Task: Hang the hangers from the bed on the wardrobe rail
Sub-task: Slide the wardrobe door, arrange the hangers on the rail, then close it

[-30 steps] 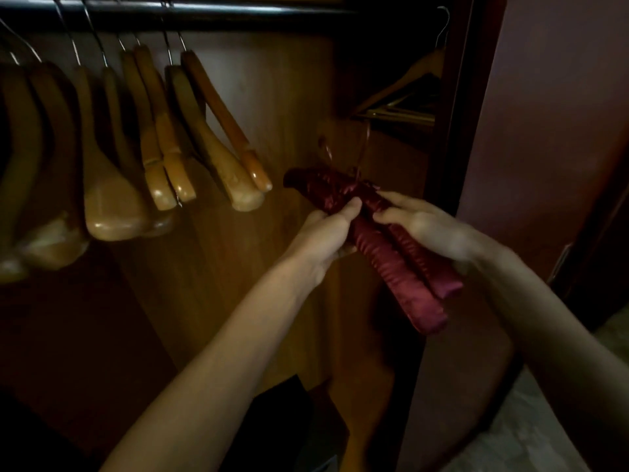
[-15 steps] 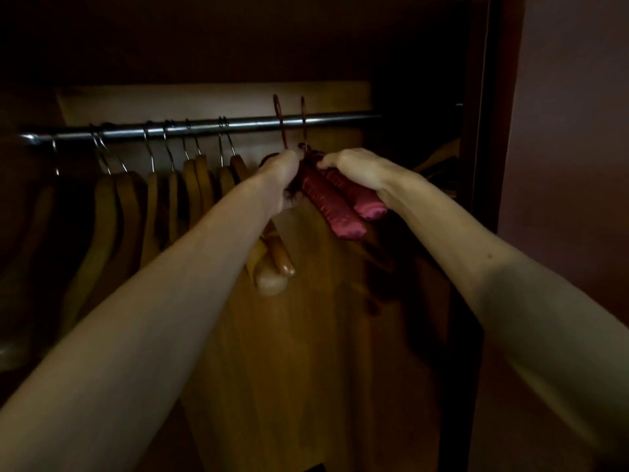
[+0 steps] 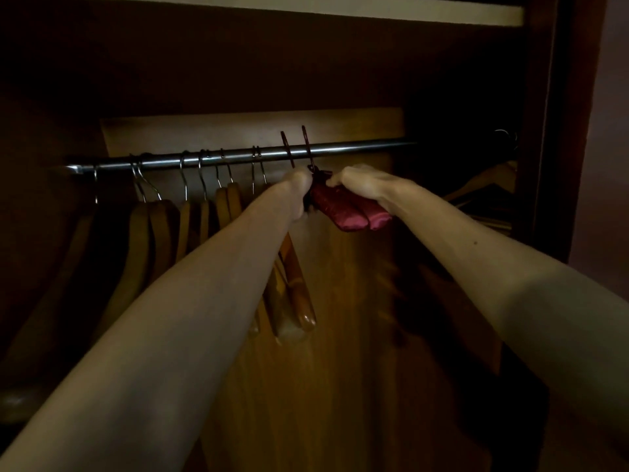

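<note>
Left hand (image 3: 296,185) grips the near ends of two padded red hangers (image 3: 343,207); right hand (image 3: 360,185) grips the same pair from the other side. Both arms are stretched up into the wardrobe.

Wardrobe (image 3: 558,131): dark interior, lit wooden back panel. Rail (image 3: 357,147) runs across at hand height. The wooden hangers (image 3: 190,219) already hang in a row on its left part; the nearest ones sit just left of the left hand, partly behind the forearm.

Red pair: padded bodies point towards the camera, just below the rail and right of the wooden row. The two dark hooks (image 3: 306,144) rise above the rail line and cross it; whether they sit over the bar or only in front of it cannot be told.

Judgement: seating step, nearly done. To do it well:
- push hooks past the bar, then lower until both catch;
- keep the two hooks parallel, so neither slips off;
- stay clear of the neighbouring wire hook;
- test the weight before letting go.

Risk: one hook seated, the other free.
</note>
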`<state>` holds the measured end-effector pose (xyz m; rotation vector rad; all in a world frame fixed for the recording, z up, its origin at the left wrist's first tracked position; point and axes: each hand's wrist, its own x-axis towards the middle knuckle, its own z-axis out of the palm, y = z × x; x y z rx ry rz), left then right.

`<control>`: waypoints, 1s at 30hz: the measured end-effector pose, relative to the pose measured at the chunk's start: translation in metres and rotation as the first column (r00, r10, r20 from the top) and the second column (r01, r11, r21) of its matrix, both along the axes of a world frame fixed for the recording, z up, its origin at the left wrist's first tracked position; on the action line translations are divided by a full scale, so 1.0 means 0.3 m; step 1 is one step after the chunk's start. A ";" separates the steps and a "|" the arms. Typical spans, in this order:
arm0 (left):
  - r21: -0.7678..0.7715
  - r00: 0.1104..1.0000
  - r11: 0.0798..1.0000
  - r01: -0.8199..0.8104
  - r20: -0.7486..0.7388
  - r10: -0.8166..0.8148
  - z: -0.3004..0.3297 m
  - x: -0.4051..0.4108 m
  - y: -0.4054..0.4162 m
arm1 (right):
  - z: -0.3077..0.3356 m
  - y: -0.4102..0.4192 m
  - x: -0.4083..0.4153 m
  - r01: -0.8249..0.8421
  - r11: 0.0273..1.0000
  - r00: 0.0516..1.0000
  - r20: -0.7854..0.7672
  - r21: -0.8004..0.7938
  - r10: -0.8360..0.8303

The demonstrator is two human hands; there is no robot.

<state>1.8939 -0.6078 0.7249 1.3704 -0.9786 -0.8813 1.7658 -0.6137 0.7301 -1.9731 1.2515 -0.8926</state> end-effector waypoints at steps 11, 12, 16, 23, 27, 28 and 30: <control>0.029 0.991 1.000 -0.003 0.135 -0.001 -0.065 0.000 -0.021 | -0.059 -0.015 -0.010 0.082 0.994 0.997 -0.018 0.065 -0.081; 0.041 0.984 0.999 0.010 0.179 -0.018 -0.059 0.005 -0.010 | -0.063 -0.012 -0.006 0.126 0.992 0.991 -0.041 0.021 -0.125; 0.078 0.904 0.996 0.038 0.422 -0.068 -0.025 0.027 0.040 | -0.068 0.026 0.011 0.292 0.845 0.922 -0.102 -0.447 -0.373; -0.200 0.521 0.940 -0.276 0.791 0.321 0.033 0.155 0.155 | -0.076 0.244 0.070 0.049 0.752 0.982 -0.104 -0.658 -0.155; -0.244 0.352 0.919 -0.310 0.868 0.350 -0.017 0.206 0.174 | -0.114 0.326 0.169 -0.083 0.820 0.965 -0.251 -0.567 -0.075; -0.256 0.309 0.916 -0.308 0.884 0.351 -0.030 0.203 0.175 | -0.128 0.336 0.187 -0.097 0.843 0.951 -0.298 -0.529 -0.077; -0.260 0.186 0.913 -0.314 0.926 0.328 -0.048 0.187 0.179 | -0.162 0.345 0.216 -0.112 0.891 0.927 -0.369 -0.440 -0.066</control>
